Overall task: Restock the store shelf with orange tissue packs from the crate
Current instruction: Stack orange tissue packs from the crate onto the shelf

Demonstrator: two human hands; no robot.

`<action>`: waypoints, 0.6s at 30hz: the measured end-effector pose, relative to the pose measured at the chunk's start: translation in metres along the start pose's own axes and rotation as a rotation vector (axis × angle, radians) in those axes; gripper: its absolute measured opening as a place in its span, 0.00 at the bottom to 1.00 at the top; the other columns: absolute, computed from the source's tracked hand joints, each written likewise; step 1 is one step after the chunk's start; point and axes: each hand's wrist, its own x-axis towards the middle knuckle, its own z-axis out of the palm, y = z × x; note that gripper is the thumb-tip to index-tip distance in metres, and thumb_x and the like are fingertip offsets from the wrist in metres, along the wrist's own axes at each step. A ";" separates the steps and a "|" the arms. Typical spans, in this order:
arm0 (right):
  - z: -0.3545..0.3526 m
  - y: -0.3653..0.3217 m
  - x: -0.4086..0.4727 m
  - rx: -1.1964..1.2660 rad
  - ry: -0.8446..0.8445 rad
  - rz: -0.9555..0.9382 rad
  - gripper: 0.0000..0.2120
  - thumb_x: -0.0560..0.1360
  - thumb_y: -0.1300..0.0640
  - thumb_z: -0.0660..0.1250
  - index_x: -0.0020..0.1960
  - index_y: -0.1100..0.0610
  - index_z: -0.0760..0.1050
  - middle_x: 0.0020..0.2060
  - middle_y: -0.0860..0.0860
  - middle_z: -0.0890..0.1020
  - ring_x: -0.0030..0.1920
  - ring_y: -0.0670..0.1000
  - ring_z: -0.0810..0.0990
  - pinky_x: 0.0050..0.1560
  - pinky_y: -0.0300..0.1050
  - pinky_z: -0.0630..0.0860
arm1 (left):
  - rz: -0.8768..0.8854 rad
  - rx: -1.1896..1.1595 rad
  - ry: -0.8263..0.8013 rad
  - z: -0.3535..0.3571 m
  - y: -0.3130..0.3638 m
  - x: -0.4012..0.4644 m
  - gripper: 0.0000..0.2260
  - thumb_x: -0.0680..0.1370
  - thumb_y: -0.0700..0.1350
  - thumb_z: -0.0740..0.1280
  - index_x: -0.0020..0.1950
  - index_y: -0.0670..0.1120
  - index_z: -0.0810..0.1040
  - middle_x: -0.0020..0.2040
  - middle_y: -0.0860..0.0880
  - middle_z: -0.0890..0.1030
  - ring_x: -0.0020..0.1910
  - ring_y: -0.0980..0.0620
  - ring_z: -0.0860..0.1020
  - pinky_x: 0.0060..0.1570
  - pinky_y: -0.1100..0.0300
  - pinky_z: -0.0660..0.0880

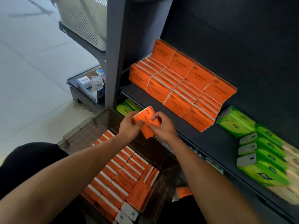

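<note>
Orange tissue packs (178,88), white-striped; green packs (262,152) beside.

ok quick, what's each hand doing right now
Left hand: grips the orange pack at its left edge.
Right hand: grips the same pack from the right.

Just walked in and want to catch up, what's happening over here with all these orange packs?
A person is restocking a shelf. Both the left hand and right hand grip one orange tissue pack above the crate, which still holds many packs. The dark shelf already carries rows of orange packs, with green packs further right.
</note>
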 end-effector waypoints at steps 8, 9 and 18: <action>-0.047 -0.051 0.069 -0.035 0.146 -0.336 0.28 0.70 0.61 0.76 0.66 0.46 0.73 0.59 0.40 0.78 0.58 0.35 0.76 0.60 0.30 0.71 | 0.148 -0.366 0.108 -0.013 0.082 0.034 0.13 0.78 0.43 0.70 0.62 0.49 0.75 0.46 0.48 0.79 0.40 0.60 0.81 0.40 0.63 0.80; -0.052 -0.055 0.080 -0.050 0.181 -0.365 0.28 0.70 0.60 0.76 0.66 0.47 0.73 0.59 0.40 0.79 0.59 0.37 0.76 0.61 0.32 0.71 | 0.153 -0.405 0.091 -0.014 0.091 0.041 0.15 0.78 0.43 0.70 0.64 0.48 0.74 0.48 0.46 0.79 0.42 0.56 0.81 0.42 0.59 0.81; -0.093 -0.088 0.187 -0.123 0.352 -0.439 0.24 0.71 0.58 0.73 0.65 0.48 0.75 0.60 0.45 0.80 0.61 0.46 0.78 0.65 0.51 0.74 | 0.101 -0.494 -0.001 -0.012 0.123 0.115 0.21 0.63 0.59 0.72 0.55 0.68 0.77 0.57 0.54 0.82 0.56 0.51 0.81 0.60 0.45 0.77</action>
